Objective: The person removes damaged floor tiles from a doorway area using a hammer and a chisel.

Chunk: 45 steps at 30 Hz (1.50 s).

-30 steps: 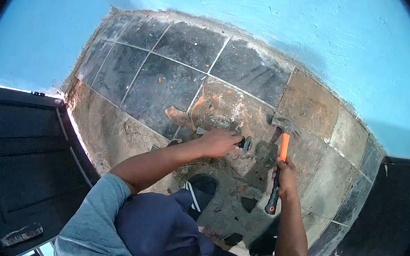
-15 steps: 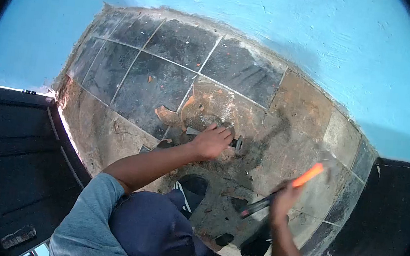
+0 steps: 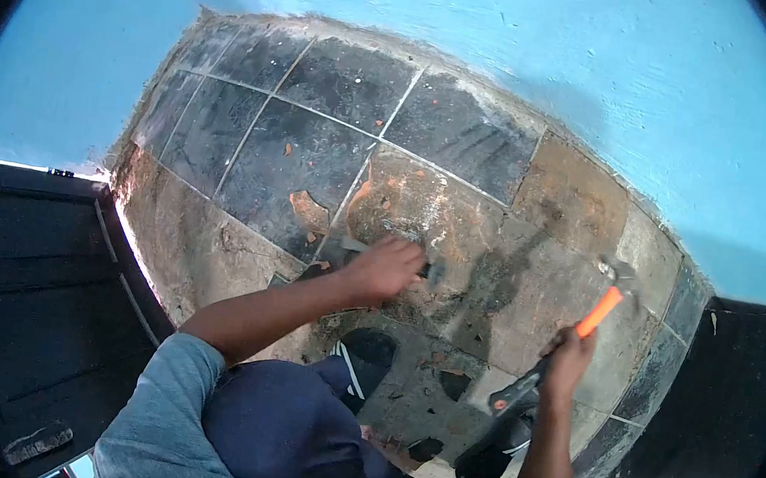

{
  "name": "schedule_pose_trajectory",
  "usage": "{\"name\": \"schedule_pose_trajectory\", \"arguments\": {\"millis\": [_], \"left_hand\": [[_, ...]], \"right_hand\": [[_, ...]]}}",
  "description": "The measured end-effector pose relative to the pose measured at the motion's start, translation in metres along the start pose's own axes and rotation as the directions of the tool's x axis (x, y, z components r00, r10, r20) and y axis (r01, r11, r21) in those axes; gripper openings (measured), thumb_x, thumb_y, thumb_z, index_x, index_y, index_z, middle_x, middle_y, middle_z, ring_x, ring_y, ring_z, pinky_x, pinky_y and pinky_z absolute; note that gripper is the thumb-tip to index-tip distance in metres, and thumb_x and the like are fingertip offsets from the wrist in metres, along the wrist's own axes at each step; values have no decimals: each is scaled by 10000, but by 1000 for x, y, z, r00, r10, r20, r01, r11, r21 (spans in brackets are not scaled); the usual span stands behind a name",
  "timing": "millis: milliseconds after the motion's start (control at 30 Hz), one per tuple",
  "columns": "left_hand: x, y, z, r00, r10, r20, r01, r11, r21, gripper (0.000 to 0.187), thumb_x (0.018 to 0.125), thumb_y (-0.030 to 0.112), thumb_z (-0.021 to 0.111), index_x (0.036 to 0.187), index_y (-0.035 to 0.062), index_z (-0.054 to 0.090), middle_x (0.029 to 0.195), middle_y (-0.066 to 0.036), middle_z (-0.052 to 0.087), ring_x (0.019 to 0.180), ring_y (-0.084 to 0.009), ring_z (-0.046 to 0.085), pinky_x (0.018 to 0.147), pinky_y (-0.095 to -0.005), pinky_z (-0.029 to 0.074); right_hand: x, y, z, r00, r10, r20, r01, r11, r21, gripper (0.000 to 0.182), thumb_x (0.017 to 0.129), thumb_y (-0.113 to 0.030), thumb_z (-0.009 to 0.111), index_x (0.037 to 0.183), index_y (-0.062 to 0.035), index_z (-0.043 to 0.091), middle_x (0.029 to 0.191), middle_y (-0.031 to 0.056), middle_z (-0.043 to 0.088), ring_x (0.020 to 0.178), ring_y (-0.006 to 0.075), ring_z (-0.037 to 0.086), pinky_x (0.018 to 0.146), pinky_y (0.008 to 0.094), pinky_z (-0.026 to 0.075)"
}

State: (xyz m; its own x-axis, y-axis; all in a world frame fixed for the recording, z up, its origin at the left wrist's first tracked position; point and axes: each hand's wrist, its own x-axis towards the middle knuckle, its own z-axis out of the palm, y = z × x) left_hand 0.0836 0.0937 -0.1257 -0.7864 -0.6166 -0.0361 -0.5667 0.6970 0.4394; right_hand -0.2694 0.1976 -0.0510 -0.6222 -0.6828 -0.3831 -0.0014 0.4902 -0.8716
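My left hand (image 3: 387,269) is closed around a chisel (image 3: 354,246) held low over the floor. Its flat end points left toward the edge of a dark tile, and its other end sticks out to the right of my fist, slightly blurred. Off to the right, my right hand (image 3: 567,360) grips a claw hammer (image 3: 599,313) with an orange and black handle. The hammer's head is up and away from the chisel. A broken reddish-backed tile piece (image 3: 310,211) lies just beyond the chisel's flat end.
Dark slate tiles (image 3: 308,153) cover the far floor, with bare rough floor (image 3: 526,280) nearer me. Dark shards (image 3: 454,385) lie between my shoes. Blue walls (image 3: 515,21) bound the far side; a dark panelled door (image 3: 39,270) stands left.
My right hand has moved right and slightly farther off, and the hammer head has swung up. My left hand and the chisel have shifted a little left. The view has tilted slightly.
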Motion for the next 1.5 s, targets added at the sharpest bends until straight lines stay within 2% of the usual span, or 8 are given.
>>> {"name": "schedule_pose_trajectory", "arguments": {"millis": [267, 567, 633, 800, 1000, 1100, 1300, 1500], "left_hand": [[12, 20, 7, 984, 158, -87, -158, 987, 0, 347, 891, 138, 587, 1195, -28, 580, 1124, -135, 564, 1073, -291, 568, 954, -400, 486], [24, -4, -31, 963, -270, 26, 270, 947, -176, 299, 931, 224, 647, 1075, -30, 585, 1046, -171, 571, 979, -356, 584, 870, -463, 500], [26, -17, -43, 900, -358, -248, 292, 919, -266, 291, 946, 252, 655, 1033, -14, 578, 969, -199, 560, 926, -391, 590, 815, -477, 493], [30, -65, -68, 793, -468, -391, 351, 874, -335, 310, 941, 281, 693, 1063, 2, 638, 934, -201, 645, 840, -383, 642, 742, -470, 500], [43, -60, -86, 811, -584, -24, 534, 758, -375, 336, 928, 278, 720, 1097, -3, 652, 929, -227, 692, 835, -417, 670, 728, -470, 507], [47, -55, -64, 901, -415, -129, 341, 858, -384, 330, 919, 277, 731, 1101, 11, 660, 934, -241, 693, 862, -426, 675, 719, -457, 508], [49, -47, -66, 892, -433, -130, 379, 874, -305, 321, 908, 273, 743, 1076, 12, 661, 907, -236, 691, 828, -419, 679, 706, -467, 501], [50, -64, -79, 843, -534, -71, 475, 799, -369, 326, 894, 280, 763, 1036, 2, 671, 849, -215, 694, 757, -370, 694, 680, -433, 512]], "right_hand": [[14, -29, 7, 1000, -14, 20, 11, 988, 151, 86, 914, -69, 494, 996, -76, 468, 675, 34, 492, 480, 138, 481, 433, 293, 437], [1, -28, 34, 988, 60, 145, -71, 995, 76, 116, 906, -75, 501, 1020, -83, 484, 688, 25, 502, 470, 125, 483, 432, 278, 433], [-2, -32, 36, 985, 41, 167, -51, 997, 57, 116, 911, -79, 497, 1026, -81, 485, 689, 24, 503, 469, 126, 486, 432, 277, 433], [0, -36, 41, 985, 35, 170, -48, 996, 72, 137, 910, -80, 497, 1046, -69, 485, 691, 28, 505, 468, 128, 489, 429, 281, 430], [2, -43, 46, 983, 13, 184, -30, 995, 91, 132, 908, -69, 515, 1037, -63, 487, 692, 31, 506, 461, 131, 484, 425, 281, 431], [4, -45, 47, 978, 0, 207, -10, 999, 51, 113, 916, -69, 515, 1026, -62, 491, 696, 24, 513, 461, 127, 494, 428, 278, 432], [2, -68, 60, 966, 10, 258, -11, 1000, 0, 277, 921, -47, 532, 1190, 15, 521, 713, 36, 537, 485, 133, 538, 446, 297, 456], [21, -122, 59, 958, -242, 157, 242, 970, 15, 177, 970, -124, 603, 1079, -1, 538, 717, 31, 542, 483, 115, 527, 439, 273, 440]]}}
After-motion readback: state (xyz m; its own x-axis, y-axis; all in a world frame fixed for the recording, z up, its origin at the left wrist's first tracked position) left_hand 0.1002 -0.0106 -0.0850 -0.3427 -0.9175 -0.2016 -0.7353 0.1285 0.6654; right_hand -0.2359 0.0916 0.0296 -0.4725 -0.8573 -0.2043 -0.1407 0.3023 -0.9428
